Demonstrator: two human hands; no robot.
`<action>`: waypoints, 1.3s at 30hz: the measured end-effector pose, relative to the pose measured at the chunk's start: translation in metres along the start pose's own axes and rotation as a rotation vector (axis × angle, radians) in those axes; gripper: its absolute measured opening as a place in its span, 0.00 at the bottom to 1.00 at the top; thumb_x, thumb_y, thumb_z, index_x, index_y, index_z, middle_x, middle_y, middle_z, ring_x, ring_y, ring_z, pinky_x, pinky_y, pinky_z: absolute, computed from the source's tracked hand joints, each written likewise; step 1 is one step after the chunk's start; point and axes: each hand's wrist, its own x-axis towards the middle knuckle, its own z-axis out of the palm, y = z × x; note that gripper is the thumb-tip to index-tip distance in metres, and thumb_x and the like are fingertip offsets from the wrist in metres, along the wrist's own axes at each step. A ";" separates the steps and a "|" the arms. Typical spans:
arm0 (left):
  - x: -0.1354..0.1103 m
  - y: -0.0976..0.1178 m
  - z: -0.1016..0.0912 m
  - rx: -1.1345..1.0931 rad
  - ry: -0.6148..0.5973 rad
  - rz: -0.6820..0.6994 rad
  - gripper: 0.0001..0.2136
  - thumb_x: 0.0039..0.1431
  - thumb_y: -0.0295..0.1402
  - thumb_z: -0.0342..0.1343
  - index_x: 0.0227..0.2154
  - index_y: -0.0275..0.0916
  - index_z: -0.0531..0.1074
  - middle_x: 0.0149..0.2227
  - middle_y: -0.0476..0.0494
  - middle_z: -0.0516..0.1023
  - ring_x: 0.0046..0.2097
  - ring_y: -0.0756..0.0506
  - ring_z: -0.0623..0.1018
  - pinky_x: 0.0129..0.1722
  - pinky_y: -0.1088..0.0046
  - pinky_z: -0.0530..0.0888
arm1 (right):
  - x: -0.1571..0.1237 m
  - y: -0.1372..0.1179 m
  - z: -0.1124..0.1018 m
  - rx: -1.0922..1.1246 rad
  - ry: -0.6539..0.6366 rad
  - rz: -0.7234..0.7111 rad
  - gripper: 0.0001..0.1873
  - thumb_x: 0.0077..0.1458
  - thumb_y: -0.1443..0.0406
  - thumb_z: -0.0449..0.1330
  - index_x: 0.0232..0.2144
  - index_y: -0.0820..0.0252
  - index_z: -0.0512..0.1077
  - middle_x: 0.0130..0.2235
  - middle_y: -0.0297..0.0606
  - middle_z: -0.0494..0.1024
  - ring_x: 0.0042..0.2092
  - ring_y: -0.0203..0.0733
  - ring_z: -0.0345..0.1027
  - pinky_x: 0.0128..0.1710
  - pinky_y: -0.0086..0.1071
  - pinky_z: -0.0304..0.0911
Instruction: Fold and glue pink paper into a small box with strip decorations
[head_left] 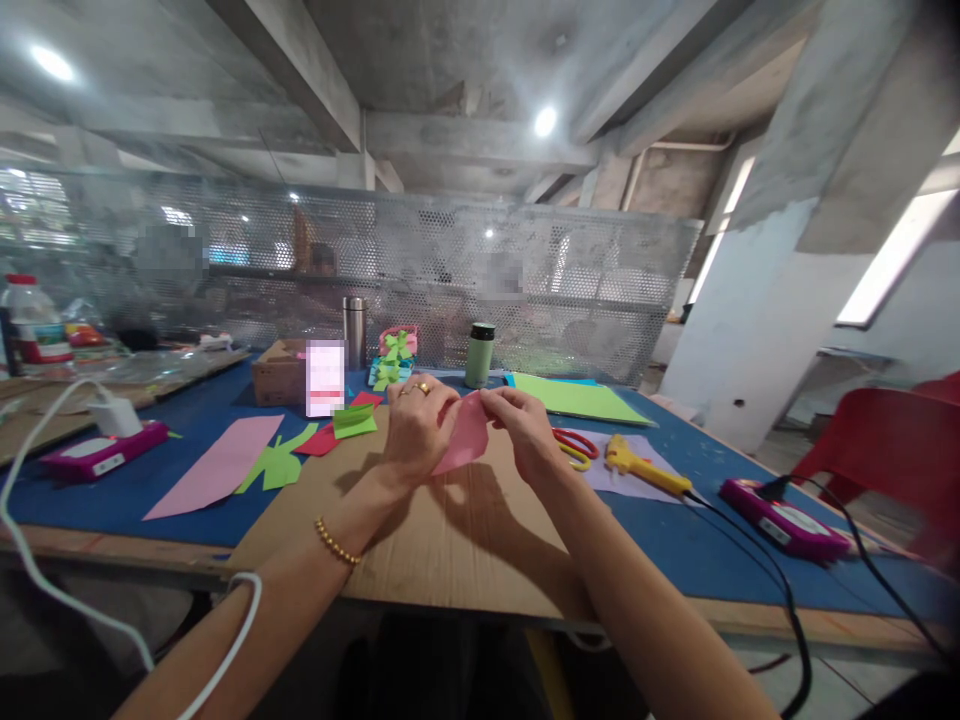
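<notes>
Both of my hands hold a small piece of pink paper (465,436) above a brown cardboard sheet (442,540) on the blue table. My left hand (416,425), with rings on its fingers, pinches the paper's left side. My right hand (525,425) pinches its upper right edge. The paper hangs between them, tilted, a little above the cardboard.
Pink, green and red paper pieces (247,460) lie to the left. Red-handled scissors (577,445) and a yellow glue gun (645,468) lie to the right. Magenta devices (784,520) with cables sit at both table ends. A cardboard box (279,372), flasks and a green sheet (574,398) stand at the back.
</notes>
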 end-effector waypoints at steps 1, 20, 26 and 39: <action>0.000 0.000 0.000 0.012 0.003 0.012 0.06 0.65 0.33 0.54 0.33 0.40 0.74 0.37 0.43 0.77 0.43 0.40 0.73 0.45 0.60 0.63 | 0.000 -0.001 0.000 -0.008 -0.006 -0.004 0.16 0.44 0.53 0.65 0.19 0.60 0.73 0.25 0.35 0.72 0.31 0.38 0.62 0.32 0.31 0.56; -0.002 0.004 0.001 0.030 -0.052 0.034 0.09 0.67 0.36 0.51 0.37 0.40 0.73 0.37 0.41 0.78 0.43 0.40 0.74 0.45 0.60 0.62 | 0.001 0.005 -0.001 0.043 -0.107 0.013 0.07 0.39 0.62 0.64 0.23 0.60 0.77 0.25 0.32 0.72 0.29 0.35 0.59 0.33 0.32 0.53; -0.001 0.006 0.000 0.008 -0.064 0.024 0.05 0.65 0.33 0.52 0.34 0.39 0.71 0.34 0.43 0.76 0.40 0.41 0.73 0.43 0.61 0.62 | 0.001 0.007 0.000 0.069 -0.111 0.025 0.06 0.40 0.62 0.63 0.22 0.59 0.76 0.24 0.30 0.70 0.28 0.35 0.58 0.31 0.31 0.52; -0.004 0.003 0.005 0.031 -0.055 0.094 0.07 0.67 0.33 0.51 0.33 0.39 0.69 0.34 0.43 0.77 0.40 0.41 0.73 0.43 0.61 0.61 | 0.003 0.013 0.003 0.205 -0.114 0.129 0.07 0.36 0.62 0.64 0.20 0.59 0.72 0.22 0.29 0.67 0.25 0.33 0.55 0.28 0.31 0.50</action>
